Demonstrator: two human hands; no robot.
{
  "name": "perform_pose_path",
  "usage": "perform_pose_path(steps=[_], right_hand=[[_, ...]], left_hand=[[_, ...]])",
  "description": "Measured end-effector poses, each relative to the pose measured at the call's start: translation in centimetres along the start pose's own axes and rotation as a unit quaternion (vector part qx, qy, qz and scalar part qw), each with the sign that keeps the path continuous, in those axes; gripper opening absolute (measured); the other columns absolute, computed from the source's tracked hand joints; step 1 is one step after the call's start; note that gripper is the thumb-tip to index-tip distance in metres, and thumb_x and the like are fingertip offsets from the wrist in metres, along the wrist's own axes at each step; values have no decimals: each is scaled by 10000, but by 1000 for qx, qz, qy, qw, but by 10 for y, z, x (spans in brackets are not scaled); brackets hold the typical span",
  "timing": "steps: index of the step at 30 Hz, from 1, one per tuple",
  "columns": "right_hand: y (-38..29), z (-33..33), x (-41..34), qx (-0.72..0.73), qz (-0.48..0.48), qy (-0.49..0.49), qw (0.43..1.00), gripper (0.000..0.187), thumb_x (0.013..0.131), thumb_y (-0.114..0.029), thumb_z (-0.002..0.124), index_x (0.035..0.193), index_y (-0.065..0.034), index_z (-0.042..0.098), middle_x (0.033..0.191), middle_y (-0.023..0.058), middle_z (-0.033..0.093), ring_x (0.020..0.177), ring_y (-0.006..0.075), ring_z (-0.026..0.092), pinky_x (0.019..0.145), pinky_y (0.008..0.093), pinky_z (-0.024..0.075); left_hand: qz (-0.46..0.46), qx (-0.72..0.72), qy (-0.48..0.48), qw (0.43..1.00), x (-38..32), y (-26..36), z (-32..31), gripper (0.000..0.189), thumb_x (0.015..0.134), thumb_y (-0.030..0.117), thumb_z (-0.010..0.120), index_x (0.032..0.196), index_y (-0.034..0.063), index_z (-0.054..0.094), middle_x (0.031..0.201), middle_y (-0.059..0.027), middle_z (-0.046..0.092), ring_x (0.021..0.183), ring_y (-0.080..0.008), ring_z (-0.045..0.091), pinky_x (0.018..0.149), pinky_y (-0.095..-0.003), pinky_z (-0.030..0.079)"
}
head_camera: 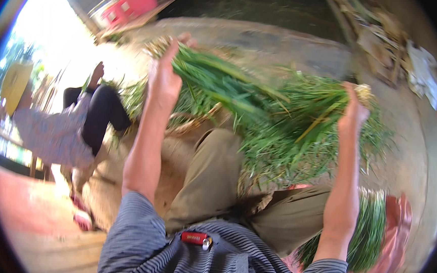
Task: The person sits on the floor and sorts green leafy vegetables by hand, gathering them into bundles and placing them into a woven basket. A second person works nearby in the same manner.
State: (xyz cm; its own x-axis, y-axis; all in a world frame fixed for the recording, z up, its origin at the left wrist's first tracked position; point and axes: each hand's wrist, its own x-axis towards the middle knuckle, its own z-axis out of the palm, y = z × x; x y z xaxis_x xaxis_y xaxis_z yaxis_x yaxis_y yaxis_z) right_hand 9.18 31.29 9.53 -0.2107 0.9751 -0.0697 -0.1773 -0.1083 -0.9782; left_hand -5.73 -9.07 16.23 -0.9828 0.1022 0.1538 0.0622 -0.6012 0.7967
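My left hand grips a bunch of long green leafy stalks, perhaps chives. Their pale root ends stick out beyond my fist, while the leaves slant down to the right, blurred. Another bunch of stalks is in my right hand, its pale ends outward and its leaves pointing left. The leaf tips of both bunches overlap in front of me. Beneath them spreads a heap of loose green leaves, so where the bunches end and the heap begins is hard to tell.
At my right, lined-up green stalks lie on a reddish plastic sheet. A person sits close on the left. Beyond the heap runs a low concrete ledge. A red object stands far left; white plastic lies far right.
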Motion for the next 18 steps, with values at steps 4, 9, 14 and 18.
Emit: perform_pose_path(steps=[4,9,14,18], right_hand=[[14,-4,20,-38,-85,-17,996,470,631,-118,894,1007,72,687,1016,104,687,839,172,621,786,324,501],[32,5,16,-13,-127,-162,978,278,724,-57,825,954,52,712,959,93,715,851,148,660,790,289,528],[32,17,-10,-57,-114,-233,964,267,787,-67,772,1024,42,715,998,88,716,915,148,653,853,291,491],[22,11,-35,-168,-191,-280,926,283,790,-112,775,1041,7,721,1065,62,696,979,143,623,905,307,457]], left_hand=[[210,333,92,914,-20,146,-84,234,952,101,577,1157,14,646,1036,-147,696,956,-240,669,851,-358,547],[196,606,146,757,-120,211,-131,201,961,113,540,1087,137,695,939,-48,705,775,-137,652,739,-302,551],[-233,657,155,700,-152,110,-247,335,984,374,519,1069,88,672,842,-40,677,722,-140,638,606,-344,536],[-98,855,-145,489,-220,-67,-373,236,824,80,570,1051,50,624,989,-220,663,916,-401,643,771,-503,520]])
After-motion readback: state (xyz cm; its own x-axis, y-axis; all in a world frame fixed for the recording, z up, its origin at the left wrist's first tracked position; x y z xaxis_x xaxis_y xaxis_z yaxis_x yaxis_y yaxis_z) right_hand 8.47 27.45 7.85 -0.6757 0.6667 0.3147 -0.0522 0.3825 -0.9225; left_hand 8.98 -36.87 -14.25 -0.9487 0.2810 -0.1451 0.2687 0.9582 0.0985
